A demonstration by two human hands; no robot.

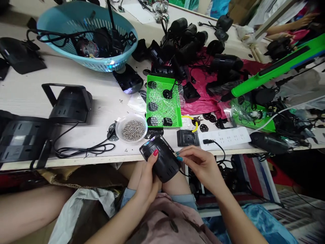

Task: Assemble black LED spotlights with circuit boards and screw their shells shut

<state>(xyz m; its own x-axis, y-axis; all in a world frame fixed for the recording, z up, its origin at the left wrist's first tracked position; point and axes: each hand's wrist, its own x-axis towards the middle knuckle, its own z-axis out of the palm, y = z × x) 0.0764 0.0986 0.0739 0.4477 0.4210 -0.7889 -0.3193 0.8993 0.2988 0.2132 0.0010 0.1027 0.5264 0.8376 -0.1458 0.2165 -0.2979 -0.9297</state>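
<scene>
OK, screw bowl (118, 130): ctr, just L of green tray (175, 111).
Blue basket (45, 25): upper L, holds cords (62, 36).
Pliers (196, 126): btwn tray & pwr strip (233, 137).
Blk housing (165, 162): lower ctr.
L hand (149, 176): wrapped round housing.
R hand (203, 162): fingertips (179, 158) pinched shut at housing's R edge; can't tell what's btwn.

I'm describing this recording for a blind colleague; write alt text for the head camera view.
The left hand grips a black rounded housing while the right hand's fingers pinch at its edge. On the bench beyond are a bowl of small metal pieces, a green tray and a blue basket.
</scene>
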